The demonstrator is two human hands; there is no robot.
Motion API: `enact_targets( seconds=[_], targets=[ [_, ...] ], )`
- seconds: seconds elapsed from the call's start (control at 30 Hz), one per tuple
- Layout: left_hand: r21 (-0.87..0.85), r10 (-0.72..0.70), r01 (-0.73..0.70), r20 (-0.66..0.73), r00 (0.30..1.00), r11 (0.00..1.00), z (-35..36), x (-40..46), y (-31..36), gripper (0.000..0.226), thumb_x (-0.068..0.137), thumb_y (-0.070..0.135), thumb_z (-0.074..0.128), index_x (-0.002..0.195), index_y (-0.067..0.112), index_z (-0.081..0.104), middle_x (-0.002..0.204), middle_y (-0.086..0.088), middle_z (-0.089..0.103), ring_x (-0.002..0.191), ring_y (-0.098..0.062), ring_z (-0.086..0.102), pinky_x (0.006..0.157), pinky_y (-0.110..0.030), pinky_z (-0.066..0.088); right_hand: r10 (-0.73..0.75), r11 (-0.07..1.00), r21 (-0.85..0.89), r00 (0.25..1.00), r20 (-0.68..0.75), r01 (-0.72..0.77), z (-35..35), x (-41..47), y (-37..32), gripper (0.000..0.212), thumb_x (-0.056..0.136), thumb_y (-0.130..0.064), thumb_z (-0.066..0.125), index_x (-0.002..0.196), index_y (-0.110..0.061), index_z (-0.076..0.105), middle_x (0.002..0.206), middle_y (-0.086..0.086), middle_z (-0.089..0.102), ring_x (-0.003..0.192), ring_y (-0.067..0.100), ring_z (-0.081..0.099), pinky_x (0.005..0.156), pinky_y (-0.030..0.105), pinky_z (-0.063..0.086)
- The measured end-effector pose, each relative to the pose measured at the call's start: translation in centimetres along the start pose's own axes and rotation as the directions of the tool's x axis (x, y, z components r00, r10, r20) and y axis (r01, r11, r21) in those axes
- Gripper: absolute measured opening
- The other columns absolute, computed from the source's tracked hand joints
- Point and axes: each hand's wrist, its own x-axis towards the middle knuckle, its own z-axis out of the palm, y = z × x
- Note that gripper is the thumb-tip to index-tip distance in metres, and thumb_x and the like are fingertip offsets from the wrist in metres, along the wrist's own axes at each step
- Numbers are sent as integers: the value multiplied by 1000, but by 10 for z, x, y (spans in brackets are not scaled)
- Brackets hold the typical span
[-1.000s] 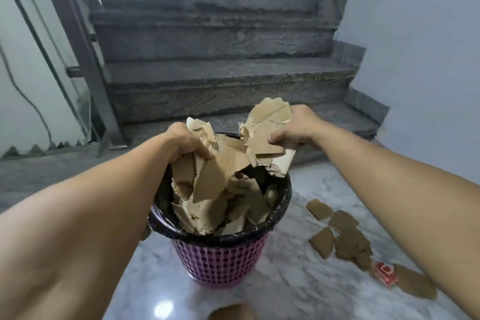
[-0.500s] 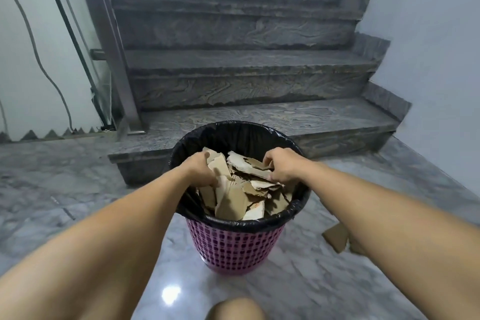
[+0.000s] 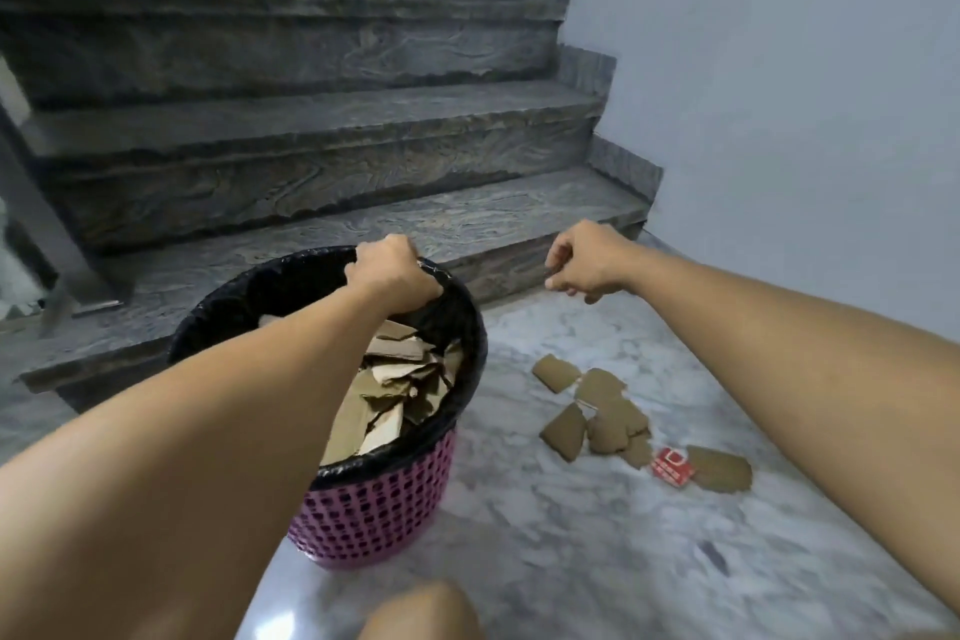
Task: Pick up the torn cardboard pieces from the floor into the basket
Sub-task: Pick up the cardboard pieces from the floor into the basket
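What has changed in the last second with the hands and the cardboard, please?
Both hands let go of the cardboard, now lying in the basket. The left hand grips its far rim; the right hand has withdrawn rightward, fingers curled, empty. The floor pieces stayed put.

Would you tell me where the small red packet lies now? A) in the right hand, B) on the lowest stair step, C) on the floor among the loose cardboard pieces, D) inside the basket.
C: the red packet lies on the floor among the loose cardboard pieces.
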Motion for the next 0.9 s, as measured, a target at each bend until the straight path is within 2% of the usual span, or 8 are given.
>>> enact_targets(
  seconds=[0.13,0.3,0.43,0.57,0.67,0.77,0.83,0.9],
  targets=[
    [21,120,-120,34,992,993,36,8,63,33,79,33,69,107,16,62,109,-7,62,110,-29,55,94,-36,43,131,991,13,991,-9,-131,-12,-3,70,18,86,-15,73,99,-7,64,98,19,70,82,26,70,73,41,61],
    [-30,224,-224,265,938,974,104,6,123,28,78,31,74,75,22,47,97,-7,59,96,-27,60,96,-43,49,277,960,28,961,26,-278,-6,-7,164,25,87,-14,72,107,-1,64,103,21,69,91,30,69,74,41,60],
    [16,206,-236,439,875,972,177,11,140,47,79,34,77,115,11,58,118,-11,58,106,-27,58,90,-36,50,400,915,31,913,83,-403,13,-7,242,28,85,-17,75,106,-3,63,100,21,69,82,25,68,65,35,58],
    [102,153,-245,539,828,964,245,16,133,44,79,30,76,113,9,59,118,-13,60,102,-27,59,69,-30,46,486,872,-19,860,156,-489,42,-8,309,40,86,-20,73,116,5,63,85,16,63,79,30,66,72,37,53],
    [179,106,-243,553,826,953,297,15,123,52,84,31,69,126,4,55,124,-13,57,116,-30,56,84,-33,49,518,854,-155,837,177,-496,72,-4,349,48,89,-31,69,119,6,63,94,12,60,83,27,58,59,27,47],
    [356,7,-254,570,822,899,336,10,110,52,92,32,54,135,4,44,133,-18,48,124,-33,48,100,-37,44,572,820,-136,803,165,-556,109,2,381,74,80,-57,67,130,-5,54,130,13,57,116,28,55,93,35,49],
    [446,-33,-299,598,801,844,356,9,106,56,93,26,53,142,8,30,142,-19,31,131,-40,33,108,-46,36,606,794,-90,772,193,-601,130,9,393,103,64,-81,62,143,-17,44,149,10,38,138,31,34,110,42,36],
    [471,-70,-306,626,777,827,368,9,101,69,86,28,62,144,15,25,146,-17,24,134,-43,24,108,-52,32,596,802,-159,754,274,-576,149,18,399,108,57,-93,50,143,-28,47,158,4,19,146,35,9,113,48,23]
  ],
)
